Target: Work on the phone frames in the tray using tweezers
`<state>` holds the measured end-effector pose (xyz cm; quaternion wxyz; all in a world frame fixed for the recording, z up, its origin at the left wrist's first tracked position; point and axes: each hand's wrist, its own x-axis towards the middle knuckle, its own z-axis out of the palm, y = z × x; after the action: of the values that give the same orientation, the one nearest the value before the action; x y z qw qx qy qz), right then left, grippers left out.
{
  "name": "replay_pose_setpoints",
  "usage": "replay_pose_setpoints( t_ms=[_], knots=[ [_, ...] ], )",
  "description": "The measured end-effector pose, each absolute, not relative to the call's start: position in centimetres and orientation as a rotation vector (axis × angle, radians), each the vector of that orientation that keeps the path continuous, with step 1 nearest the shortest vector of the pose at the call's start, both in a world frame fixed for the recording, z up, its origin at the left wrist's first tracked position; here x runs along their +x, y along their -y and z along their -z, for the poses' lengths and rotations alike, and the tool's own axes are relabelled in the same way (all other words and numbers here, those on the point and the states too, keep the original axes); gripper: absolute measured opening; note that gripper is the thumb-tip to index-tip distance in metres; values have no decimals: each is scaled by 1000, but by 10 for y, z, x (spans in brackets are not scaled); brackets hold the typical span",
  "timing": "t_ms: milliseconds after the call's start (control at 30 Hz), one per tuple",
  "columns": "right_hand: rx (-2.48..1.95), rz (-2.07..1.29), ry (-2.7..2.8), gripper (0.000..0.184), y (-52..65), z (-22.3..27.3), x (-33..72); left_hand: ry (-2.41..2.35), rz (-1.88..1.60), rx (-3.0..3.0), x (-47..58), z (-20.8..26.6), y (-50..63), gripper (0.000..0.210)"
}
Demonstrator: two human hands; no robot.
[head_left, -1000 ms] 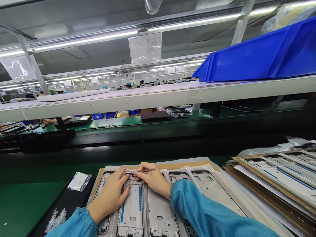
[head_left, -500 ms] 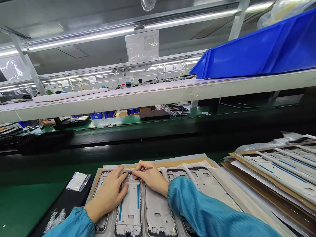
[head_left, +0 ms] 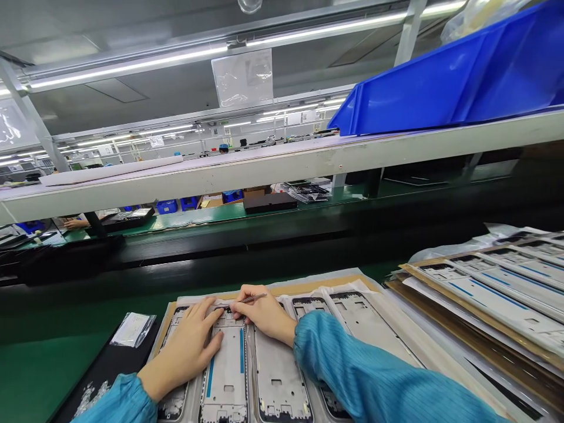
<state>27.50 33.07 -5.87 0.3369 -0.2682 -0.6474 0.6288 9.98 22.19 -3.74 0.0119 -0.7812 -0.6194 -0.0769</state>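
Observation:
My left hand (head_left: 189, 346) lies with its fingers spread over the upper left part of a phone middle frame (head_left: 227, 364), a grey plate with two blue strips. At the top edge of that frame, my right hand (head_left: 259, 311) is closed in a pinch on a thin metal tool (head_left: 254, 298), slim like tweezers. The tool's working tip is hidden by the fingers. Similar phone frames lie on either side in a paper-lined tray (head_left: 368, 282). One frame (head_left: 282, 376) sits directly right of the worked one, partly under my right wrist.
On the left, a black mat (head_left: 110, 367) carries a small clear bag with a white label (head_left: 132, 329) and a pile of small clear pieces (head_left: 91, 396). Stacked trays of frames (head_left: 484, 288) stand at right. A white shelf (head_left: 264, 167) with a blue bin (head_left: 440, 82) spans ahead.
The camera view has shifted slightly, so the scene sits a little differently. Both hands stay on the same phone frame, and the thin metal tool is tilted slightly more.

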Motion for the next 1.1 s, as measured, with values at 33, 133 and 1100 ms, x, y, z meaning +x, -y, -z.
replay_pose_setpoints(
  t_ms=[33, 133, 1100],
  knots=[
    [-697, -1639, 1688, 37, -331, 59, 275, 1946, 237, -2435, 100, 37, -222, 44],
    [-696, -1632, 1690, 34, -330, 58, 276, 1980, 221, -2447, 100, 35, -222, 45],
    [-767, -1498, 1614, 28, -331, 55, 279, 1798, -77, -2420, 110, 32, -223, 50]
  ],
)
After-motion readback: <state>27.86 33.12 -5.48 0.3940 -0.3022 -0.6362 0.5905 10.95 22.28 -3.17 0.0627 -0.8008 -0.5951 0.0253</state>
